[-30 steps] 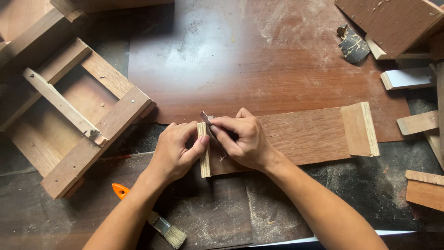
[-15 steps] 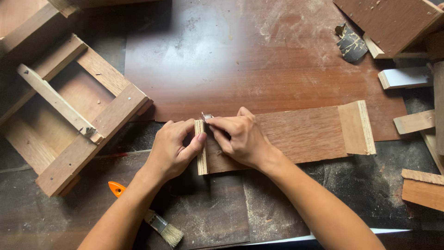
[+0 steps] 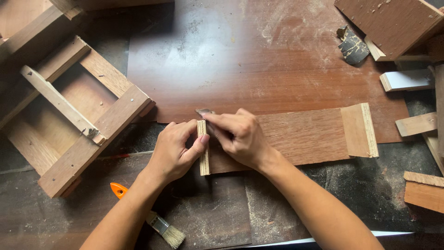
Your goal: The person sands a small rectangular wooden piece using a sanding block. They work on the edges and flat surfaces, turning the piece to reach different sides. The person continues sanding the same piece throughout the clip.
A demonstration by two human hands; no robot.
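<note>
In the head view, the left hand [image 3: 173,150] pinches a narrow light wood strip [image 3: 203,148] between thumb and fingers [image 3: 200,143], standing it on edge against the left end of a reddish plywood panel [image 3: 303,134] that lies flat on the dusty desk [image 3: 351,194]. The right hand [image 3: 240,136] rests on the panel just beside the strip, its fingers closed on a small dark tool [image 3: 204,111] at the strip's top. A brush [image 3: 152,217] with an orange handle lies near the left forearm, and a wooden frame [image 3: 69,115] sits to the left.

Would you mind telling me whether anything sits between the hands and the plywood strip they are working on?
Nothing visible does. The left hand pinches the pale end block of the plywood strip, and the right hand rests directly on the strip beside it.
</note>
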